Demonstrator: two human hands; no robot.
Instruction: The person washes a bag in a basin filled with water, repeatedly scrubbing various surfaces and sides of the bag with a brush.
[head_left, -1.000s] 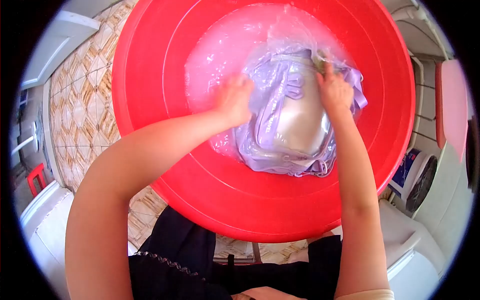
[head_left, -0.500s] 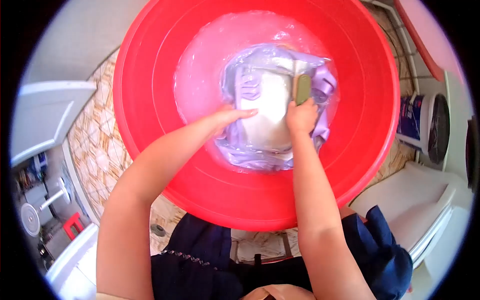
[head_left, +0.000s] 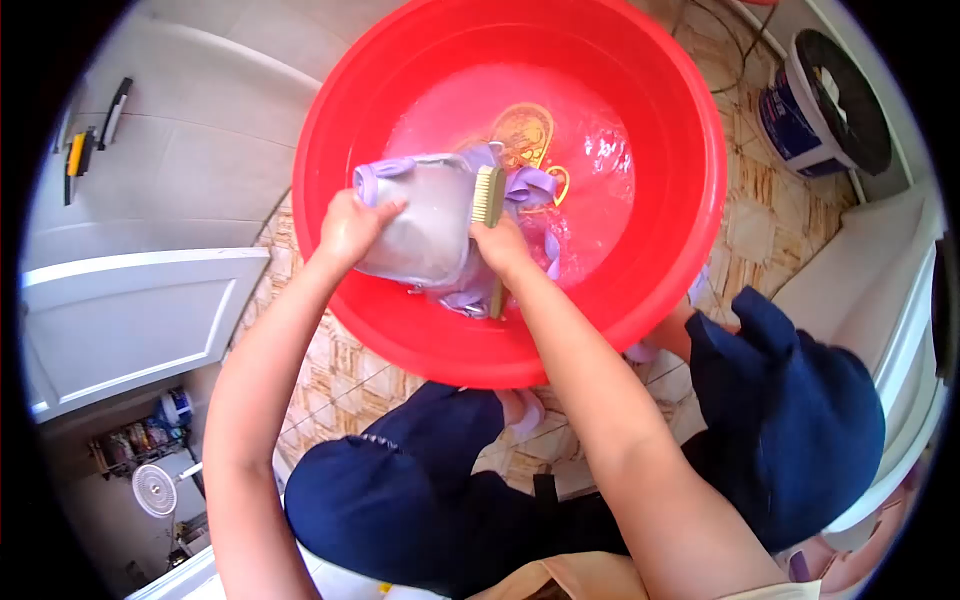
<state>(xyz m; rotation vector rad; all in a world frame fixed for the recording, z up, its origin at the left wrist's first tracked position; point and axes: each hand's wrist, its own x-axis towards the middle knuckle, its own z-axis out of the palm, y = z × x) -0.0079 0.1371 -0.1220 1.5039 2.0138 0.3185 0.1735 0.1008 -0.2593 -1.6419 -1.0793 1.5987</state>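
A wet lilac and white fabric bag [head_left: 425, 225] with loose straps is tilted up at the near left of a red tub [head_left: 708, 190]. My left hand [head_left: 352, 228] grips its upper left edge, thumb across the pale panel. In my right hand [head_left: 502, 250] is a scrubbing brush [head_left: 489, 195] with a green back and pale bristles. The bristles face left, beside the panel's right edge; I cannot tell whether they touch it. Part of the bag's lower side hangs down into the tub, and lilac straps [head_left: 530, 185] trail to the right of the brush.
Shallow water [head_left: 605, 160] covers the tub's bottom, where a yellow printed pattern [head_left: 525, 135] shows. A white and blue bucket [head_left: 800, 125] with a dark opening stands at the upper right. A white door [head_left: 130, 320] is at left, and a fan [head_left: 155, 490] stands at lower left. The floor is tiled.
The bag has been lifted from lying in the water and tilted toward the left rim. My left hand has shifted to its upper edge. The brush has turned, showing its bristles. The view has shifted.
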